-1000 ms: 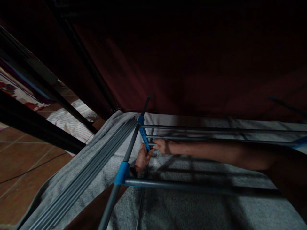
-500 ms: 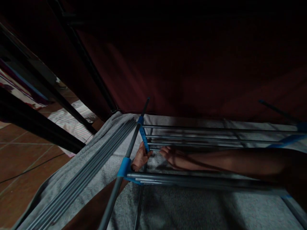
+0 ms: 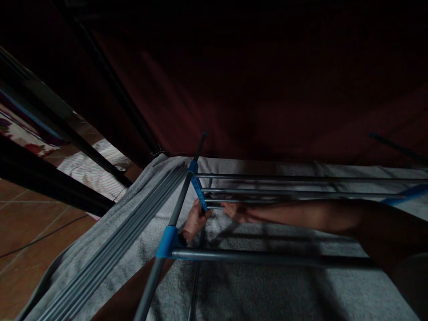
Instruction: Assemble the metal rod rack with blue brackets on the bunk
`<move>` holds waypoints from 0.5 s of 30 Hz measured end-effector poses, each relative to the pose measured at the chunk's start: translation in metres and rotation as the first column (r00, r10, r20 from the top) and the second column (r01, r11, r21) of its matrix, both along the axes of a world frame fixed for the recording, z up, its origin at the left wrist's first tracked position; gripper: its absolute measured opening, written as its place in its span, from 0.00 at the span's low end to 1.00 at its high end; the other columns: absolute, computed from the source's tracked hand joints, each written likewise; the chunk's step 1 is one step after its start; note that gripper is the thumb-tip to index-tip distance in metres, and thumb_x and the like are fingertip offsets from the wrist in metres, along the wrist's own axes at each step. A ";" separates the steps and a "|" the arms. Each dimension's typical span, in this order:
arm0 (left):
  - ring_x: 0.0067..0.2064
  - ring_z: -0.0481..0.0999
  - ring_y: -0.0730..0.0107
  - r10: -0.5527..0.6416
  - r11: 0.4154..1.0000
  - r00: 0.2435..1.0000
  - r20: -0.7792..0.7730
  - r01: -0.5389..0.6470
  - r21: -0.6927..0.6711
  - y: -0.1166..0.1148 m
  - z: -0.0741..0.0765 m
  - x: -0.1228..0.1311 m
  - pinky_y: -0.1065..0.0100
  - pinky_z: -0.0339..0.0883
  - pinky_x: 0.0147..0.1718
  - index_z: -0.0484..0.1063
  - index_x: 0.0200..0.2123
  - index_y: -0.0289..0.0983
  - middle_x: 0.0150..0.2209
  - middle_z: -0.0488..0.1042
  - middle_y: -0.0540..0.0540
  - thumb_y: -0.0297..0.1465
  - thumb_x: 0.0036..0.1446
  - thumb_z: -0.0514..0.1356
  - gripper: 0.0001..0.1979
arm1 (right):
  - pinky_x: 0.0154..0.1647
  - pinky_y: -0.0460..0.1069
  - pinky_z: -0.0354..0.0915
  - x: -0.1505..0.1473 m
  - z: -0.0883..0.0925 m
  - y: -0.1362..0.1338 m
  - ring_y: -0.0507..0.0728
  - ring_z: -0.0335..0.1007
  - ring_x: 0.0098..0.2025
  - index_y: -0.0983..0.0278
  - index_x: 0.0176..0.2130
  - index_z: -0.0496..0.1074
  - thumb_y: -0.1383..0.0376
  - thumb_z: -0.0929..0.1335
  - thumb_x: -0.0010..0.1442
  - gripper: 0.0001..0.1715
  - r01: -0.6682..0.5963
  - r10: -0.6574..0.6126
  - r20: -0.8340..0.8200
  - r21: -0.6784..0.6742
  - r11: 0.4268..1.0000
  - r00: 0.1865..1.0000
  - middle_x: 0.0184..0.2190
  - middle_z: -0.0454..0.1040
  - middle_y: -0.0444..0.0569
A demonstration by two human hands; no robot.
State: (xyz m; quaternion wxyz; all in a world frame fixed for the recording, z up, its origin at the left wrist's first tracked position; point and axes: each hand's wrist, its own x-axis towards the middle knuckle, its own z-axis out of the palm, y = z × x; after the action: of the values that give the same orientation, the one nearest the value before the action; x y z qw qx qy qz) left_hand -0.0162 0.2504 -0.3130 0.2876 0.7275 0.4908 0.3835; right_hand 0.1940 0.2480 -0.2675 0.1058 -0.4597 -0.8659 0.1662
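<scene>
A grey metal drying rack (image 3: 267, 257) with blue plastic joints stands over a grey towel (image 3: 254, 294). My left hand (image 3: 193, 221) comes up from below, its fingers closed round the blue side bar (image 3: 199, 194) that carries the thin rods. My right hand (image 3: 236, 211) reaches in from the right under the rods, its fingertips pinched at the end of a thin grey rod (image 3: 214, 206) beside that blue bar. The two hands are a short way apart. The scene is dim.
A bundle of loose grey rods (image 3: 123, 249) lies on the towel to the left. Dark red cloth (image 3: 267, 89) hangs behind the rack. Brown floor tiles (image 3: 36, 223), dark beams (image 3: 50, 187) and a striped cloth (image 3: 93, 171) are on the left.
The rack dipped and came back up between frames. My right hand dropped away from the rod end half a second ago and is back at it now. My left hand kept its hold.
</scene>
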 end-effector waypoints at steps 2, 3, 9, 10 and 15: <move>0.58 0.68 0.54 0.003 1.000 1.000 0.003 -0.003 0.012 -0.001 0.003 0.001 0.51 0.63 0.57 0.69 0.52 0.53 0.55 0.71 0.48 0.34 0.55 0.59 0.20 | 0.45 0.49 0.67 0.000 0.001 -0.001 0.55 0.70 0.43 0.65 0.46 0.72 0.68 0.63 0.65 0.10 -0.013 0.013 0.001 -0.072 0.997 1.000 0.44 0.75 0.50; 0.56 0.69 0.54 0.007 1.000 1.000 0.002 -0.007 0.021 -0.002 0.004 0.001 0.52 0.64 0.56 0.69 0.51 0.53 0.54 0.72 0.48 0.34 0.55 0.59 0.20 | 0.44 0.48 0.66 0.000 0.002 -0.002 0.55 0.70 0.44 0.65 0.45 0.71 0.68 0.62 0.65 0.11 -0.022 0.022 -0.005 -0.107 0.994 1.000 0.43 0.75 0.49; 0.50 0.70 0.54 0.035 0.996 0.999 -0.014 -0.034 0.085 -0.005 0.010 0.005 0.51 0.65 0.53 0.71 0.43 0.45 0.45 0.72 0.44 0.32 0.55 0.59 0.11 | 0.46 0.47 0.63 0.001 0.013 -0.003 0.55 0.69 0.46 0.65 0.47 0.69 0.64 0.59 0.68 0.15 -0.073 0.062 -0.056 -0.229 0.971 0.997 0.45 0.74 0.49; 0.50 0.70 0.55 0.034 0.996 0.999 -0.012 -0.033 0.084 -0.006 0.009 0.005 0.51 0.64 0.53 0.71 0.43 0.44 0.45 0.72 0.44 0.32 0.55 0.59 0.11 | 0.46 0.47 0.63 0.001 0.014 -0.003 0.55 0.69 0.45 0.65 0.47 0.70 0.63 0.59 0.68 0.15 -0.076 0.063 -0.061 -0.236 0.969 0.996 0.44 0.74 0.49; 0.51 0.69 0.55 0.039 0.997 0.999 -0.012 -0.038 0.061 -0.012 0.005 0.010 0.52 0.64 0.53 0.69 0.44 0.39 0.46 0.70 0.42 0.31 0.55 0.59 0.12 | 0.50 0.48 0.63 0.008 0.013 -0.006 0.56 0.70 0.48 0.66 0.47 0.71 0.66 0.58 0.68 0.15 -0.066 0.045 -0.086 -0.253 0.965 0.995 0.45 0.75 0.51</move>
State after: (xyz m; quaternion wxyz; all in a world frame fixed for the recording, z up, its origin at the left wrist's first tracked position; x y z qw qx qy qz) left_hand -0.0067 0.2381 -0.3084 0.2549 0.7287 0.4947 0.3990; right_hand 0.2021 0.2423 -0.2548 0.0753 -0.4380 -0.8450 0.2974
